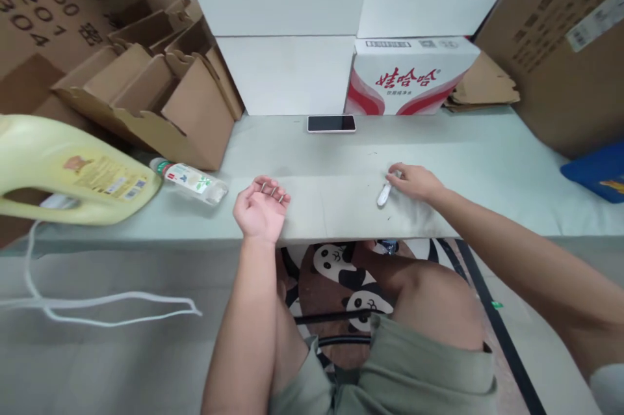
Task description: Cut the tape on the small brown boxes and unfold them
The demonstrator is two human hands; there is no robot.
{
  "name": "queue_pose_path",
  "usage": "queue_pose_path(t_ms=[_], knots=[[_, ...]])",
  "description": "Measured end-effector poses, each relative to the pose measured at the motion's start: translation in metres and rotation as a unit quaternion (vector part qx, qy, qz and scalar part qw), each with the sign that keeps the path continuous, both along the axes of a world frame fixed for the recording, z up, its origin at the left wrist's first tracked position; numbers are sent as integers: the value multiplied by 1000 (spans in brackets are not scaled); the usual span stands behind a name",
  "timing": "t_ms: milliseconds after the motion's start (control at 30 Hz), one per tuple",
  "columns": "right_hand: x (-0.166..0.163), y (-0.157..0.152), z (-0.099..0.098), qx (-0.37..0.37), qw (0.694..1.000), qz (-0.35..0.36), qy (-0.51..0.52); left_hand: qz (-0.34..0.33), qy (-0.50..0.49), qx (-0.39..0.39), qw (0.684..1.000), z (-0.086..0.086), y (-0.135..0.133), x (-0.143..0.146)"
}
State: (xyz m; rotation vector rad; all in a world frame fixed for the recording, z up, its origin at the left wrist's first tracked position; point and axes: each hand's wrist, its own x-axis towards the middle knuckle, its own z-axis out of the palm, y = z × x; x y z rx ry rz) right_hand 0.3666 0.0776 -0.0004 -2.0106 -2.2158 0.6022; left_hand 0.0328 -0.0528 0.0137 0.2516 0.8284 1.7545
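Observation:
My right hand (414,181) rests on the pale green tabletop, its fingertips closed on the upper end of a small white oblong tool (384,195). The tool's free end slants down toward the table's front edge; its kind is too small to tell. My left hand (263,210) lies palm up near the front edge, fingers loosely curled and apart, with nothing visible in the palm. Beyond both hands, a phone (331,123) with a dark screen lies flat at the back of the table.
Left of my left hand lie a clear plastic bottle (195,184) and a large yellow jug (97,174), with cardboard dividers (195,116) behind. A white-and-red carton (409,80) stands at the back. Big brown boxes (550,44) and a blue container (597,171) are on the right.

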Motion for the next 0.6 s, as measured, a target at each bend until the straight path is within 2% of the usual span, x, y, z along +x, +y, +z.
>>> queue_pose_path(t_ms=[100, 200, 267, 333, 433, 533, 600], knots=[[-16, 1, 2, 6, 999, 16, -37, 16, -12, 8, 1000, 0, -4, -11], [-29, 0, 4, 24, 998, 30, -45, 63, -2, 2, 998, -2, -5, -26], [-43, -1, 7, 31, 999, 32, -5, 95, 3, 1, 995, -3, -5, -38], [-66, -3, 11, 15, 994, 27, 104, 115, -3, -3, 993, -2, -7, -49], [-119, -7, 23, -27, 963, 33, 267, 148, -33, -46, 987, 2, -11, -62], [-188, -12, 46, -38, 947, 81, 309, 172, -72, -92, 978, 7, -14, -70], [-238, -17, 66, -37, 940, 129, 315, 166, -84, -96, 978, 10, -16, -72]])
